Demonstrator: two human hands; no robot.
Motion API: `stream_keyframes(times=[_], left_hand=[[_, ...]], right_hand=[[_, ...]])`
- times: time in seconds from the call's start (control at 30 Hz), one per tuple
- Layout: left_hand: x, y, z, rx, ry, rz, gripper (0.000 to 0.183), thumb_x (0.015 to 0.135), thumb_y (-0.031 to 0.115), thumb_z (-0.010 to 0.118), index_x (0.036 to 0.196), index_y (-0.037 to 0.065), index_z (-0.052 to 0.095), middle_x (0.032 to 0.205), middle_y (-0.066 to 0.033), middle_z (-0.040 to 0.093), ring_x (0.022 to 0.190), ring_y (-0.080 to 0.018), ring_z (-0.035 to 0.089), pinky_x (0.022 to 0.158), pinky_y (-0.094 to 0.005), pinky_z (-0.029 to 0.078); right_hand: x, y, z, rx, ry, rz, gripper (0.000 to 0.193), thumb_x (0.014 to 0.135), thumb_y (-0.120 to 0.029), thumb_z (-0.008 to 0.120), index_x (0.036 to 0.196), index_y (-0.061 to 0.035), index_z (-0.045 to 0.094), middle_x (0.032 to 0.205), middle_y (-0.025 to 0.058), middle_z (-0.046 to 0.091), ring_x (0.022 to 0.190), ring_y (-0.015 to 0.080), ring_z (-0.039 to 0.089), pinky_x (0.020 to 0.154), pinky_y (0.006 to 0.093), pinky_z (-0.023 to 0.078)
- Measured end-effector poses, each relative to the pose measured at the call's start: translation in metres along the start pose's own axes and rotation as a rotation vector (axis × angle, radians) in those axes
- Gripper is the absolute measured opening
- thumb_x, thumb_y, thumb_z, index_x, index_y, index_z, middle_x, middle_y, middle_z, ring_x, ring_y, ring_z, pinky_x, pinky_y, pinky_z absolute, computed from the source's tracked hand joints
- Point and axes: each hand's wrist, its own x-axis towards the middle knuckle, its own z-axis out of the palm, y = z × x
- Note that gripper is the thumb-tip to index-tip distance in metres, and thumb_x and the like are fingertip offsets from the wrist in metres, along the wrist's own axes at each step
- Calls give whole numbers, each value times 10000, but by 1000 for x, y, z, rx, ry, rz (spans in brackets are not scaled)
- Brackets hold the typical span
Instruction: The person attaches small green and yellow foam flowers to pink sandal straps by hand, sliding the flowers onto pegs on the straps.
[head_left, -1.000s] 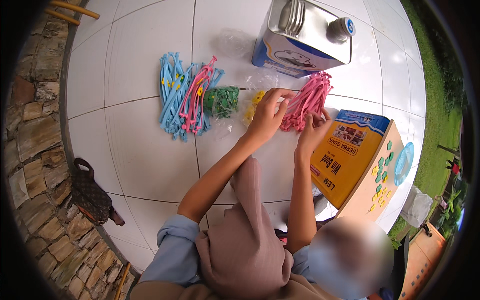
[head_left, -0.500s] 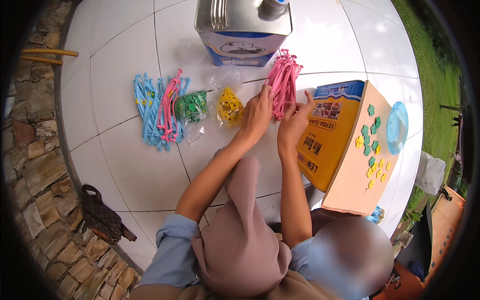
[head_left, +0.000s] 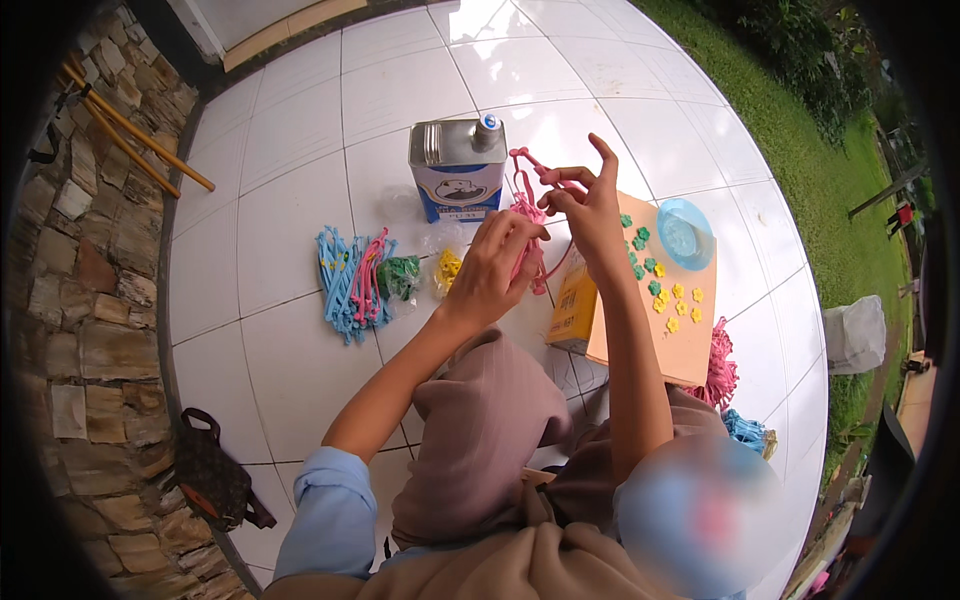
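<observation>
Just right of the metal can (head_left: 458,172), the right hand (head_left: 594,212) pinches a pink strap (head_left: 531,160); the left hand (head_left: 490,264) curls narrowly over pink straps (head_left: 523,206), its grip unclear; white tiles (head_left: 395,85) stretch beyond the can toward grass (head_left: 755,125).

Bright daylight glares off the white tiles (head_left: 485,25) toward the top, while fisheye distortion bows lines near blackened edges.

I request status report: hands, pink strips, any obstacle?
Left fingers holding pink strips; right fingers raised, at one strip. Metal can close beyond; contact unclear.
</observation>
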Motion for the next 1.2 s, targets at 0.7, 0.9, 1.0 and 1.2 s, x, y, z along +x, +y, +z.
stream_keyframes(times=[0.7, 0.9, 1.0, 1.2], left_hand=[[80, 155, 6, -59, 49, -1, 141, 874, 97, 537, 984, 10, 522, 782, -166, 595, 638, -274, 582, 575, -341, 456], [66, 154, 16, -147, 31, 86, 174, 870, 111, 551, 1006, 18, 495, 707, -145, 580, 630, -268, 595, 541, -339, 453], [60, 134, 16, -192, -21, 52, 162, 896, 137, 520, 1002, 19, 483, 708, -103, 591, 553, -213, 585, 493, -304, 440], [68, 129, 14, -1394, 80, -514, 266, 969, 252, 396, 983, 20, 526, 829, -59, 570, 529, -36, 356, 472, -181, 329]], right_hand=[[-118, -99, -145, 230, 20, -106, 849, 790, -120, 671, 1401, -1, 94, 1331, 211, 392, 1257, 280, 374, 998, 368, 367], [-124, -112, -163, 437, 106, -189, 523, 911, -55, 456, 1371, 4, 216, 1304, 220, 415, 1181, 311, 461, 1000, 380, 388], [-120, -113, -159, 445, 43, -214, 495, 915, -60, 446, 1363, 5, 245, 1302, 218, 417, 1186, 314, 456, 994, 385, 396], [-114, -100, -160, 289, 51, -104, 528, 905, -21, 429, 1386, -24, 214, 1204, 205, 523, 1123, 303, 518, 950, 368, 436]])
